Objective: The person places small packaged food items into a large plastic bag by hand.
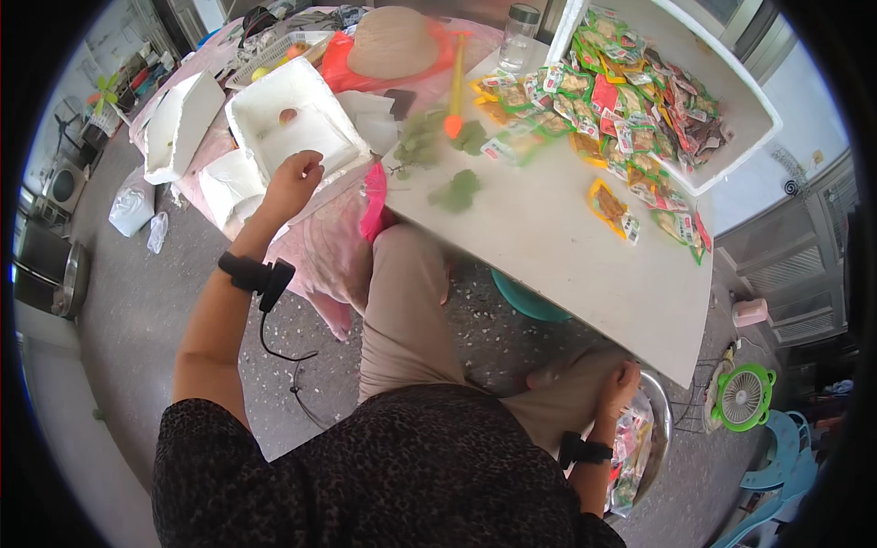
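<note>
My left hand [296, 183], fingers curled, is over the near rim of a white foam box [267, 137]. Nothing shows in its grasp, though the palm is turned from view. A small reddish-brown round item [287, 117] lies inside that box. Low at the right, my right hand [621, 389] is bent beside my knee, above a metal basin [663, 425] holding sealed food packets [632, 452]. Whether its fingers hold anything is hidden. More colourful packets [606, 103] spill from a large tilted foam box [743, 103] onto the pale tabletop [521, 226].
Green leaves [458, 190] and a yellow stick with an orange end [457, 89] lie on the table. A lidded glass jar [519, 41] stands behind. A straw hat [392, 42] rests on red plastic [336, 65]. A green fan [743, 397] stands right.
</note>
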Available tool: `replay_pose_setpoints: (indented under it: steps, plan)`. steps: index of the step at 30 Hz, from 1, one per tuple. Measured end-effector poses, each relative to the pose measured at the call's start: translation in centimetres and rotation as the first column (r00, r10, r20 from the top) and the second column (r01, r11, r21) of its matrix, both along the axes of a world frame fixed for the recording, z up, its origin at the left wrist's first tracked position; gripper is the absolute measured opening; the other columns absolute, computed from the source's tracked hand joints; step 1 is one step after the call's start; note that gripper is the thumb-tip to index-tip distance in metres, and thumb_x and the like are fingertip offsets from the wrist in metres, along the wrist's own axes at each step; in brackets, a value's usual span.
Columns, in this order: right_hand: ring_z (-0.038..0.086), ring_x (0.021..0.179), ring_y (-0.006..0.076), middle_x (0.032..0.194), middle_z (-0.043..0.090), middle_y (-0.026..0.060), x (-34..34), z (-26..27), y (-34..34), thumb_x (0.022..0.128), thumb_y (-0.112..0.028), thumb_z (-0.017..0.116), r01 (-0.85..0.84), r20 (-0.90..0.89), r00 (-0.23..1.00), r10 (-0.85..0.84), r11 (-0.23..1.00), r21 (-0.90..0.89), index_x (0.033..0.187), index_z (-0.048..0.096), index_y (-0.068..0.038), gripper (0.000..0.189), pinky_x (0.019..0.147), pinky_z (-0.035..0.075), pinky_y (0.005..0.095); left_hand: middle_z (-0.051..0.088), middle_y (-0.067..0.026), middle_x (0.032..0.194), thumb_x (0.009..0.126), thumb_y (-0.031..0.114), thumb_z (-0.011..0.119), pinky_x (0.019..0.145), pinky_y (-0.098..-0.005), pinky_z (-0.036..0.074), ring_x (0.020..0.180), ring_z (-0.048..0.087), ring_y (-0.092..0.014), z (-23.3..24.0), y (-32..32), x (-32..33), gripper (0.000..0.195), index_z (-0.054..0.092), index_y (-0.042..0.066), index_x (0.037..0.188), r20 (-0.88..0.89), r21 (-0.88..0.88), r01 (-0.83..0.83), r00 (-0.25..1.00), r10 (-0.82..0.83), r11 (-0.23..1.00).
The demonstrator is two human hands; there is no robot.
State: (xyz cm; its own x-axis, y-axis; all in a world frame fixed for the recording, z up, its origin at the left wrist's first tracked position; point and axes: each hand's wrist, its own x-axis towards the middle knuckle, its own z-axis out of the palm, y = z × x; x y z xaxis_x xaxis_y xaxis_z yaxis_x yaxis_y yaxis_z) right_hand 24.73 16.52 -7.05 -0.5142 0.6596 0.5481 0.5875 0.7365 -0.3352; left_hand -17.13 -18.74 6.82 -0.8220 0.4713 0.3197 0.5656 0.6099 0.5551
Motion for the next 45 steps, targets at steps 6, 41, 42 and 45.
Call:
replay_pose_setpoints:
  steps: [6, 41, 42, 45]
  plan:
    - [0.045, 0.076, 0.0301, 0.075, 0.049, 0.0138, -0.9, 0.1, -0.7, 0.059, -0.001, 0.045, 0.002, -0.056, 0.998, -0.002, 1.000, 0.011, 0.069, 0.045, -0.002, 0.010, 0.069, 0.036, 0.0370, 0.046, -0.0199, 0.091, 0.066, 0.015, 0.039, 0.076, -0.0345, 0.033, 0.087, 0.043, -0.031, -6.0, -1.9, -8.3, 0.030, 0.045, 0.000, 0.092, -0.094, -0.430, -0.140, 0.989, 0.110, 0.892]
    - [0.045, 0.071, 0.0083, 0.076, 0.048, 0.0029, -11.7, 7.6, -5.1, 0.073, -0.012, 0.047, -0.631, -0.626, 0.761, 0.172, 0.420, -0.652, 0.086, 0.044, -0.002, 0.016, 0.061, 0.036, 0.0186, 0.038, -0.0006, 0.050, 0.063, 0.013, 0.055, 0.042, -0.0231, 0.030, 0.046, 0.036, -0.007, -1.9, 17.3, 11.8, 0.022, 0.038, 0.003, 0.056, 0.341, 0.353, 0.437, 0.764, -0.548, 0.828]
    - [0.045, 0.072, 0.0086, 0.075, 0.048, 0.0027, -13.1, 8.1, -5.8, 0.073, -0.015, 0.047, -0.639, -0.632, 0.760, 0.151, 0.352, -0.684, 0.087, 0.044, -0.002, 0.019, 0.061, 0.037, 0.0192, 0.039, -0.0035, 0.050, 0.063, 0.015, 0.055, 0.042, -0.0248, 0.031, 0.046, 0.037, -0.010, -2.7, 18.2, 12.8, 0.023, 0.037, 0.002, 0.056, 0.351, 0.317, 0.442, 0.767, -0.537, 0.839]
    - [0.045, 0.068, 0.0089, 0.074, 0.048, 0.0032, -16.3, 8.4, -6.9, 0.074, -0.014, 0.044, -0.615, -0.622, 0.781, 0.055, 0.237, -0.752, 0.083, 0.044, -0.002, 0.015, 0.058, 0.037, 0.0193, 0.040, -0.0103, 0.051, 0.062, 0.019, 0.054, 0.043, -0.0287, 0.032, 0.045, 0.038, -0.018, -5.5, 20.0, 15.4, 0.026, 0.036, 0.001, 0.056, 0.271, 0.256, 0.483, 0.796, -0.542, 0.837]
